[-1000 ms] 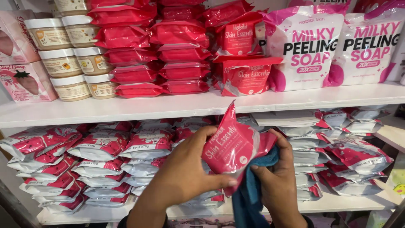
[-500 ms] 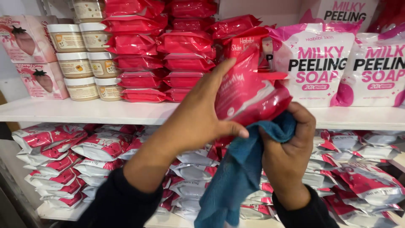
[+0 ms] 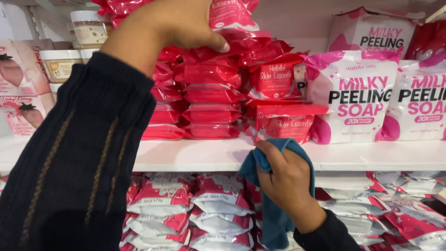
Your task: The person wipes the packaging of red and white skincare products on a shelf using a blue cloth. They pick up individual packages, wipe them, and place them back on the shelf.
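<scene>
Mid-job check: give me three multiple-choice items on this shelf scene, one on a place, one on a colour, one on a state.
1. Where is the red packet that the left hand grips?
A. on top of the red stack
B. on the lower shelf
C. on the floor

2. What colour is the cloth in the right hand?
A. yellow
B. teal blue
C. white

3. How is the cloth held?
A. spread flat on the shelf
B. draped over the jars
C. bunched in the fist, hanging down

Key: 1 A, the packet sits above the stack. 2 B, the fabric is plainly teal. 3 C, fingers close round it below the white shelf.
</scene>
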